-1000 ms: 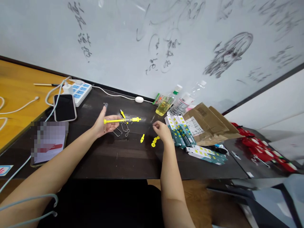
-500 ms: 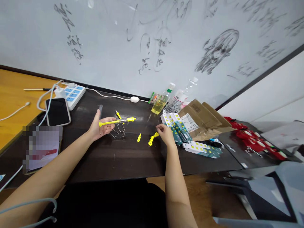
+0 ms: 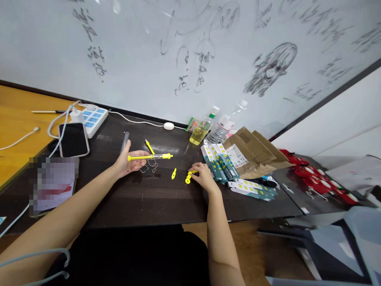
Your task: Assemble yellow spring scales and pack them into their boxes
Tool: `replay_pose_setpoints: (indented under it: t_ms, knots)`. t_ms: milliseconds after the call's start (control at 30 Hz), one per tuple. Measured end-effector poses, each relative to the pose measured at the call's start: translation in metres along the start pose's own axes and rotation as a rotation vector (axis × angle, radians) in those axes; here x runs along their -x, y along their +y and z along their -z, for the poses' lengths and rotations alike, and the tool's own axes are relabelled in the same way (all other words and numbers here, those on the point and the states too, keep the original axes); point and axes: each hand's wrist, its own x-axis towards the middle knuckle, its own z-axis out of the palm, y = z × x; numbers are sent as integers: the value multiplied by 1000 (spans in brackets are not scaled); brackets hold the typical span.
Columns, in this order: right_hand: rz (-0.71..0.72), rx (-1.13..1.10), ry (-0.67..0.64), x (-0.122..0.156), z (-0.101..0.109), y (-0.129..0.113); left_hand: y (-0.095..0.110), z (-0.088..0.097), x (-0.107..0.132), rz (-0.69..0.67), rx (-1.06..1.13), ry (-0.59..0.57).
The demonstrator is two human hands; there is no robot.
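Note:
My left hand [image 3: 128,162] holds a long yellow and clear tube-like tool [image 3: 150,157] level above the dark table [image 3: 149,198], fingers curled round its left end. Under it lie bent wire clips [image 3: 150,166], and a short yellow piece [image 3: 149,146] lies behind. My right hand [image 3: 203,175] rests on the table with its fingertips pinched on small yellow ring parts [image 3: 188,177]. A small yellow clip [image 3: 174,173] lies between my two hands. A grey pen [image 3: 124,142] lies just behind my left thumb.
Green and white packets [image 3: 222,162] and cardboard boxes [image 3: 253,153] lie right of my right hand, with plastic bottles [image 3: 205,129] behind. A phone [image 3: 74,139] and a power strip [image 3: 93,118] with cables sit at the left. Red items [image 3: 318,180] lie far right.
My right hand has come down from above the table onto the yellow ring parts. My left hand keeps the yellow tool, now tilted a little flatter.

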Motion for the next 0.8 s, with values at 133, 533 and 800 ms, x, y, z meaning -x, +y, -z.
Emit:
replay_pose_setpoints:
  t_ms: [133, 533, 800]
  knots:
    - [14, -316, 211, -9, 4, -17, -2, 2, -2, 26, 32, -8]
    - [35, -1071, 31, -64, -7, -86, 3, 2, 5, -8, 96, -70]
    - [44, -1085, -18, -54, -9, -77, 0, 5, 0, 24, 79, -68]
